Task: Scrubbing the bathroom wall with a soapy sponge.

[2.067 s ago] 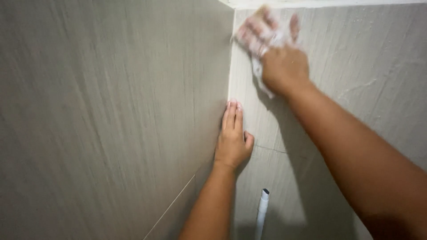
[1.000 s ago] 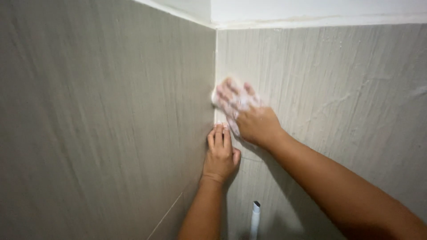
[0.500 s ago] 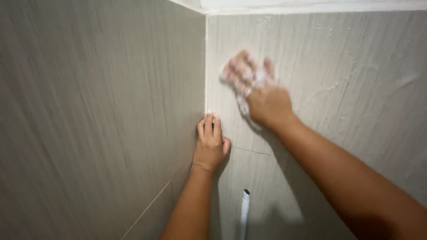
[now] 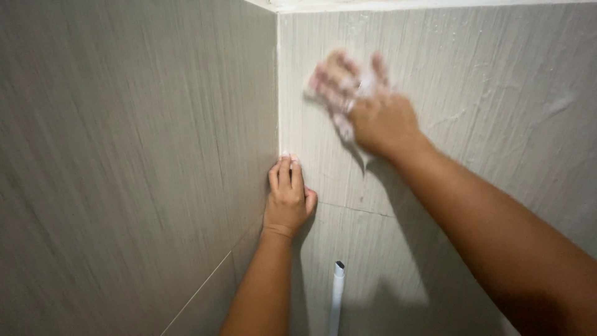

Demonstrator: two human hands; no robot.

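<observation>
A grey tiled wall (image 4: 124, 155) fills the left of the frame and meets a second tiled wall (image 4: 497, 124) at a corner. At lower centre, the left hand (image 4: 287, 198) rests flat by that corner, grip empty. Upper centre, the blurred right hand (image 4: 367, 112) presses a soapy white cloth (image 4: 348, 121) to the tile, now closer to the corner than half a second ago, leaving suds behind. A white pipe (image 4: 336, 298) stands below.

Grey, faintly streaked wall tiles (image 4: 124, 155) — white foamy cloth (image 4: 348, 118) — white pipe (image 4: 336, 298).
</observation>
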